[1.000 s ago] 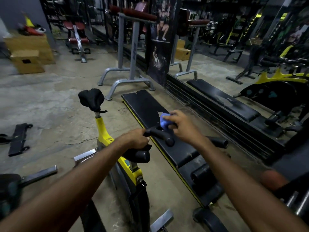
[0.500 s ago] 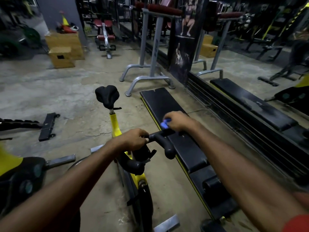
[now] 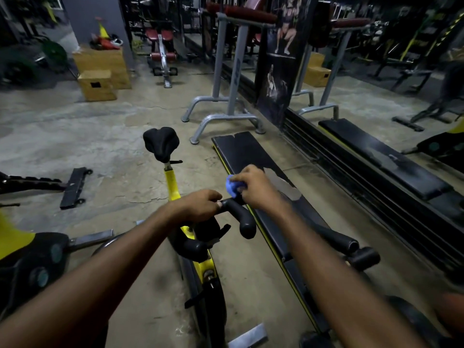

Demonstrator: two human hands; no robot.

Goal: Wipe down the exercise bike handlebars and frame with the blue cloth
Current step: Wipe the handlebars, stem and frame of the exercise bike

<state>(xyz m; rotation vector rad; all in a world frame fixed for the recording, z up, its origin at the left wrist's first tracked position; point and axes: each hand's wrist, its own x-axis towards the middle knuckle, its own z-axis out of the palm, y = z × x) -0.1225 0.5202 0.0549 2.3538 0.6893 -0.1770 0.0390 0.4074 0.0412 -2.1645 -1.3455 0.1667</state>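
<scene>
A yellow exercise bike [image 3: 173, 187] with a black saddle [image 3: 161, 141] stands in front of me. Its black handlebars [image 3: 239, 217] curve toward me at the centre. My left hand [image 3: 198, 208] grips the handlebar's middle section. My right hand [image 3: 258, 190] is closed on a bunched blue cloth [image 3: 232, 188] and presses it against the handlebar just right of the left hand. Most of the cloth is hidden under the fingers.
A black bench pad [image 3: 253, 167] with a yellow edge lies on the floor right of the bike, beside a wall mirror [image 3: 376, 96]. A grey stand [image 3: 226, 96] is beyond it. Wooden boxes [image 3: 100, 71] sit at the back left. Another bike [image 3: 30, 259] is at the lower left.
My right hand with the cloth has shifted a little along the handlebar, toward the left hand. My view has turned leftward. The left hand keeps its grip.
</scene>
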